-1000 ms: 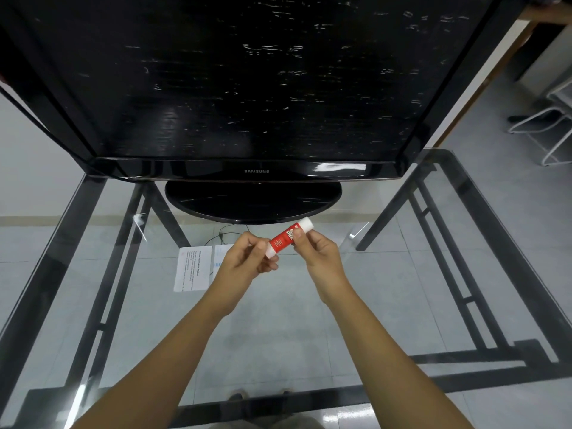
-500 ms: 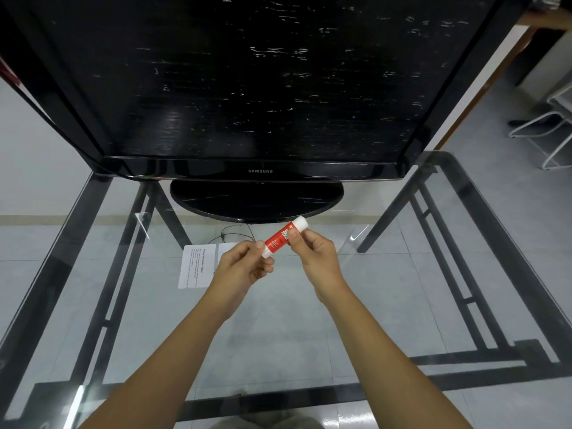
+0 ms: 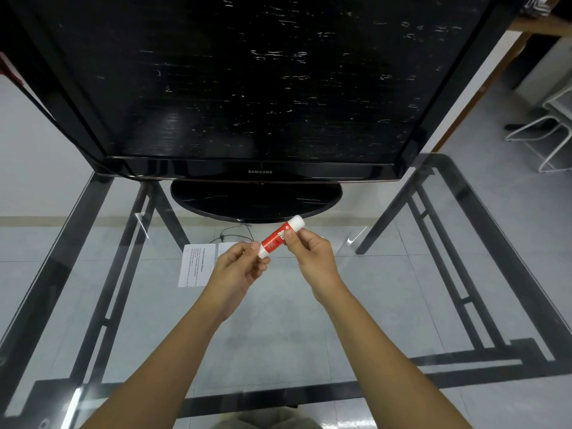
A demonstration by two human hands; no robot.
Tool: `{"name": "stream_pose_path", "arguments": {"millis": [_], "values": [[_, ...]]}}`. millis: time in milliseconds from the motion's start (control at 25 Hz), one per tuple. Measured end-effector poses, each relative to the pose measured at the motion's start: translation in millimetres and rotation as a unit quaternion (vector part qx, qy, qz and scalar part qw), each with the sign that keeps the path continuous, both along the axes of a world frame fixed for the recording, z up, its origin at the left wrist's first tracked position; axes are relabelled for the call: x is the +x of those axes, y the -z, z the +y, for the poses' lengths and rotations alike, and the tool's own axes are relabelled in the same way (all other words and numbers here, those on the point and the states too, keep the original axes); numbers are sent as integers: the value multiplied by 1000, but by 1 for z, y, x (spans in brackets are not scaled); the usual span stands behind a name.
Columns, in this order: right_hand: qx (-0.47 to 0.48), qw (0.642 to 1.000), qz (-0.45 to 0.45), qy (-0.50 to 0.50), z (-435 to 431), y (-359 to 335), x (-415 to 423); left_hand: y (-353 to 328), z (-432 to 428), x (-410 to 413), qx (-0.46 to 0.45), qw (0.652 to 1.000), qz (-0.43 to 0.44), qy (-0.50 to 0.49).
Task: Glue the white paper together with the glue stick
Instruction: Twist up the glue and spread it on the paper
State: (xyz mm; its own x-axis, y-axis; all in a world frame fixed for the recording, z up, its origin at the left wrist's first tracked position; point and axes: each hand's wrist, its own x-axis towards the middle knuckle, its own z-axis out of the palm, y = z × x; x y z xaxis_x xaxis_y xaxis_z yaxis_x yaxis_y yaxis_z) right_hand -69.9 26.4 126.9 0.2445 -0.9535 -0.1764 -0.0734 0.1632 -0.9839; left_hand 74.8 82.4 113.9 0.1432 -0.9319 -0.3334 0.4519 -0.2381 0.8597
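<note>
Glue stick (image 3: 281,237) tilted, gripped at both ends by left hand (image 3: 240,267) and right hand (image 3: 312,255) | white paper (image 3: 195,267) flat on glass desk (image 3: 387,305), beside left hand

even soft light | glare on glass table (image 3: 464,274) | edges bowed

Black Samsung monitor (image 3: 247,88) on glass table (image 3: 402,305); white chair frame (image 3: 544,134) beyond.

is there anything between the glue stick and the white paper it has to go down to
Nothing visible. Both hands, left and right, hold the glue stick in the air above the glass table. The white paper lies flat just left of the left hand, its printed part uncovered. The left hand hides the paper's right part. The stick still looks capped.
</note>
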Motion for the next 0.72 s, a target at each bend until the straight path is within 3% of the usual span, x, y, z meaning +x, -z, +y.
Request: {"name": "stream_pose_path", "arguments": {"millis": [200, 400, 640, 720], "values": [[-6, 1000, 14, -1, 1, -2, 2, 2, 6, -3, -38, 992, -123, -17], [-12, 1000, -5, -14, 3, -6, 2, -1, 5, 0, 1, 1000, -9, -14], [-9, 1000, -2, -12, 4, -8, 1, 0, 7, 0, -43, 992, -121, -17], [-9, 1000, -4, -10, 4, -8, 1, -1, 7, -1, -36, 992, -118, -15]]}}
